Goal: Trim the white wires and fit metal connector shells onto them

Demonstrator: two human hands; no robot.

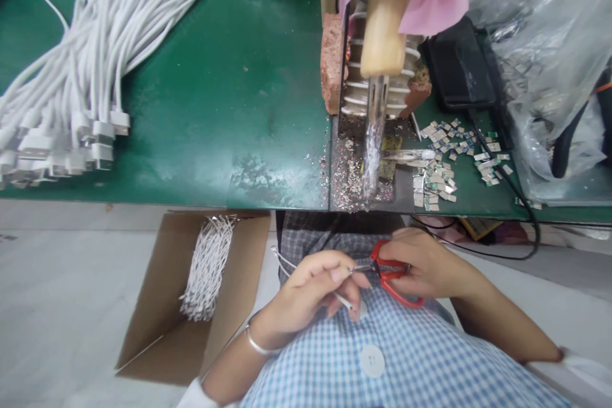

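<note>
**Scissor blades at a cable end, fingertips close by**

Clock directions are taken from the hands. We see the left hand [310, 284] pinching a white cable [343, 300] between thumb and fingers, in front of the checked garment [329, 357]. The right hand [418, 261] grips red-handled scissors [389, 275], their blades reaching the cable's tip; whether they touch it, we cannot tell. We judge the chief hazard to be a nick to the left fingertips, caused by their closeness to the blades. A loose pinch could let the cable slip; too firm a squeeze could sever its end.

At twelve o'clock we note a wooden-handled iron [384, 35], its tip near the front edge of the green table [191, 108]; if hot, it could burn a hand reaching past. Loose connectors [434, 177] lie at one o'clock. A black cord [539, 233] loops toward three, where it could snag the right arm. A cable bundle [119, 32] lies at ten; an open cardboard box [160, 293], holding thin white leads [209, 271], stands at nine.
</note>
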